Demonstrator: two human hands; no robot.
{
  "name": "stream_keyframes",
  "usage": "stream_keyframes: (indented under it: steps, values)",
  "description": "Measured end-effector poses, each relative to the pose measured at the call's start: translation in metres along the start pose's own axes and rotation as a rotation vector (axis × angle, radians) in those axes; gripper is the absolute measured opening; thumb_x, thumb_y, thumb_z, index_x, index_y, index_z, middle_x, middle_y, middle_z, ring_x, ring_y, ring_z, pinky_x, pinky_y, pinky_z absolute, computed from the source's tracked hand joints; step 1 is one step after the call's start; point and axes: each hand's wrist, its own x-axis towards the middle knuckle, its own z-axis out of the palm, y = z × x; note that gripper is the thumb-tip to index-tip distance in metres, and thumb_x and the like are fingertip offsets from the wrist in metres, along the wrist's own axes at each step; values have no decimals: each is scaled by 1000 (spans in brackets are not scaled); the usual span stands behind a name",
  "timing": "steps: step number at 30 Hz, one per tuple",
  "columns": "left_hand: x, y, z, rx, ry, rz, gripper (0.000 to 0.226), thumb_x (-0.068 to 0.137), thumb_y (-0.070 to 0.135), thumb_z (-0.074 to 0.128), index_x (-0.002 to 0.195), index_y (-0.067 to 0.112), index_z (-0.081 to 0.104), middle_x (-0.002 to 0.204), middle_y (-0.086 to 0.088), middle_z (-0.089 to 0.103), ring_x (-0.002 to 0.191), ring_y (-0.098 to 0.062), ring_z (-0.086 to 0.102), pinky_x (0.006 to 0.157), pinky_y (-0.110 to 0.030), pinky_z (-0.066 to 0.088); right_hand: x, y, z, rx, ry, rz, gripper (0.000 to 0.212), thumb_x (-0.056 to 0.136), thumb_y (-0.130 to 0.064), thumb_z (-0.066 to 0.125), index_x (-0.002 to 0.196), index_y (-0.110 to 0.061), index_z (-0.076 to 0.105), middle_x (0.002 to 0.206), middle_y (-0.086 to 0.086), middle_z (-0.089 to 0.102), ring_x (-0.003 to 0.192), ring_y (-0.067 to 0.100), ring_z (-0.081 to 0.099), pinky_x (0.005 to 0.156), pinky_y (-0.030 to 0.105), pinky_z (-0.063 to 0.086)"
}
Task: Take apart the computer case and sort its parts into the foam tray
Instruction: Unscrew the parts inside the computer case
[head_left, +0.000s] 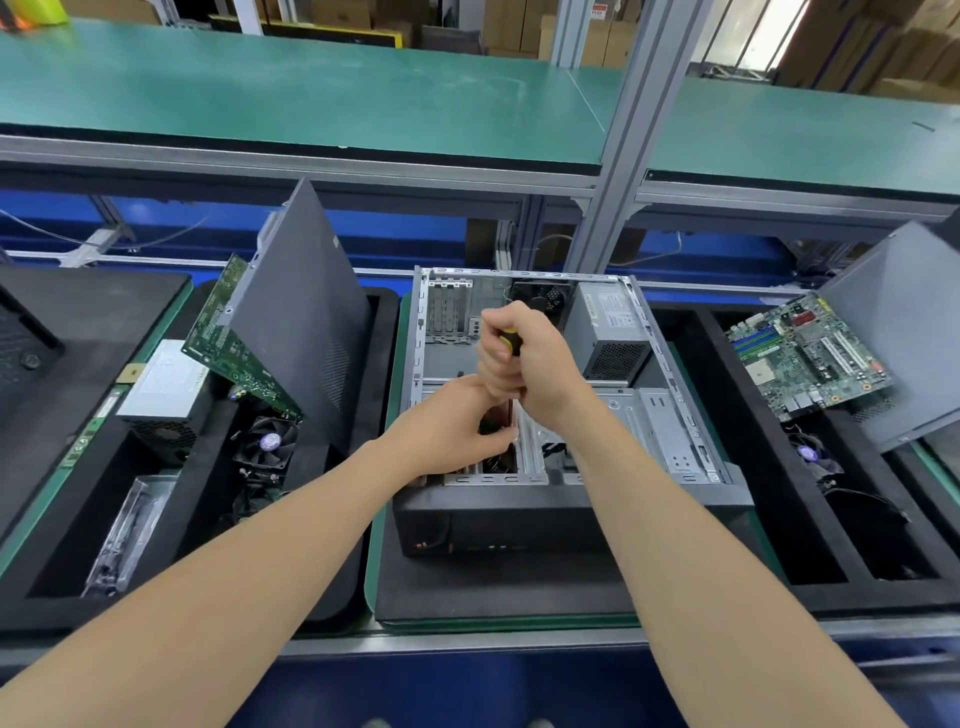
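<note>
Overhead, two hands at work inside an open case

Lying on its side on a black foam pad (493, 587) at the middle of the table (382, 519), the case (447, 358) faces up with its side off and its dark front toward the camera. The right hand (535, 364) is closed in a fist round the black-and-yellow handle of a screwdriver (511, 340), held upright over the drive cage; the shaft is hidden. The left hand (457, 421) sits just below it, fingers curled down at the cage; whether they grip anything cannot be told. A grey power supply (608, 332) and a rear fan (540, 296) sit in the far end of the case.

Beside the case, the left tray (332, 571) holds a dark side panel (306, 312) standing on edge, a green board (234, 343) leaning against it, a silver box (166, 379) and a small fan (267, 441). The right tray (769, 493) carries a motherboard (808, 353) propped against a second panel (898, 332).
</note>
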Motion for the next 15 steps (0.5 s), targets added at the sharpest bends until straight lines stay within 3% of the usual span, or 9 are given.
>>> stream_keyframes:
  steps: [2,5,9,12,15]
  values:
    - [-1,2,-3,-52,8,-22,6,93,42,59,98,38,58,78,11,60,71,-9,55,63,-32,49,3,-3,-9,33,-140,57,39,93,-27,44,57,-18,34,52,0,20,46,17,12,49,34,10]
    - [-1,1,-4,-101,79,-48,24,96,43,61,80,25,64,62,8,56,59,-7,51,53,-18,35,6,-6,-17,83,-278,95,39,97,-24,38,58,-18,37,50,-2,20,44,15,12,47,33,12]
    - [-2,-1,-6,-79,76,-34,32,97,47,61,86,21,74,61,3,60,56,-15,49,51,-19,31,6,-7,-20,115,-321,80,38,101,-23,38,65,-14,39,49,-3,22,43,15,16,46,33,17]
    - [-2,0,-6,-79,72,-38,28,97,46,62,90,23,77,72,6,69,61,-14,56,55,-21,41,1,-5,-13,2,-122,11,38,104,-28,44,70,-13,50,52,2,34,47,20,30,52,32,34]
    - [-1,1,-6,-68,72,-37,32,96,49,58,91,23,77,76,6,72,62,-12,60,60,-29,50,-6,-1,9,-15,291,-72,35,102,-28,54,70,-15,59,57,4,50,54,19,48,59,29,47]
